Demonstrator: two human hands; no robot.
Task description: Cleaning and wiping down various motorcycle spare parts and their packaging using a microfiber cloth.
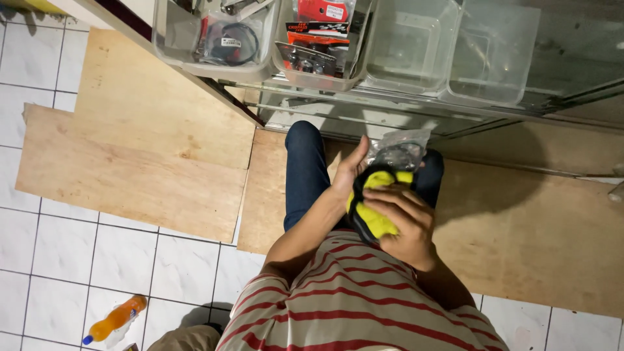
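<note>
1. Hands meet over your knees: your left hand (351,172) lies open behind a yellow-and-black pad (376,203), and your right hand (402,224) is clamped over it.
2. Just beyond the pad, a clear bag (398,148) sits against your fingers.
3. Step in hand looks like handling the pad; keep your right hold firm.
4. Bins (312,45) stand above the pad, on the shelf.

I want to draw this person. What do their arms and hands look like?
Both arms are bare up to short sleeves of a cream T-shirt with red stripes. The left hand and right hand wear no gloves. No rings, watch or bracelets show. Dark blue jeans cover the legs.
</note>
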